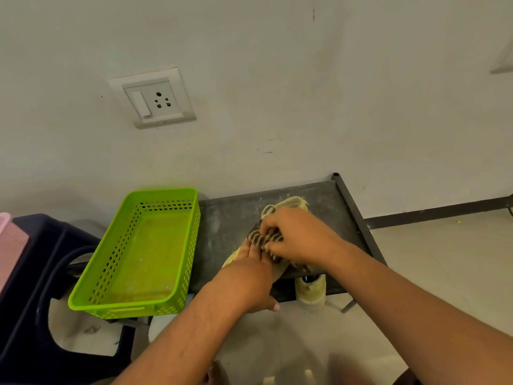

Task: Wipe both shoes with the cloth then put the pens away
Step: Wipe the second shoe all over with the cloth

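wiping one shoe mid-shelf, right hand clutched the cloth, left hand pressed flat steadying it; next likely the second shoe at the near edge

The basket at left is lime green, patterned with square holes. Far shoe and near shoe are pale yellow; the cloth is brown-and-cream striped; the rack is dark grey.
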